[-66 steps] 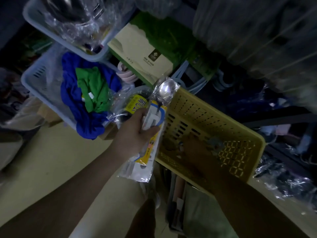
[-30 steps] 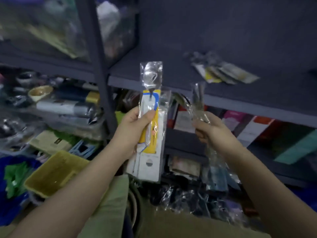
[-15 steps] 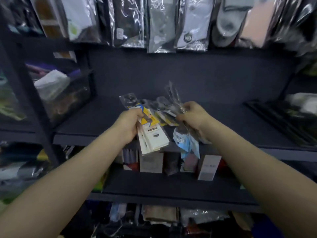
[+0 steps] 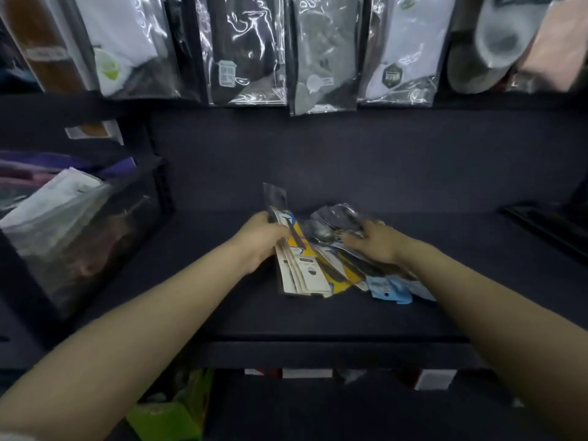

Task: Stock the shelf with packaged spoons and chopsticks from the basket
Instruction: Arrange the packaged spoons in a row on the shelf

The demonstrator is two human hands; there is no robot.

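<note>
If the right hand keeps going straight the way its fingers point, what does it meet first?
The right hand points left, so probably the yellow-carded packs in the left hand's grip; depth is unclear.

Honestly nothing was legible: the stickers on the hanging sock packs (image 4: 321,52) at 12 o'clock were just blurry shapes.

Your left hand (image 4: 259,241) grips a white-and-yellow carded packet stack (image 4: 300,265), its lower end resting on the dark shelf (image 4: 222,313). Just right of it, under your right hand (image 4: 375,245), clear-wrapped packets (image 4: 337,224) lie fanned, blue-labelled ones (image 4: 386,289) nearest you.
</note>
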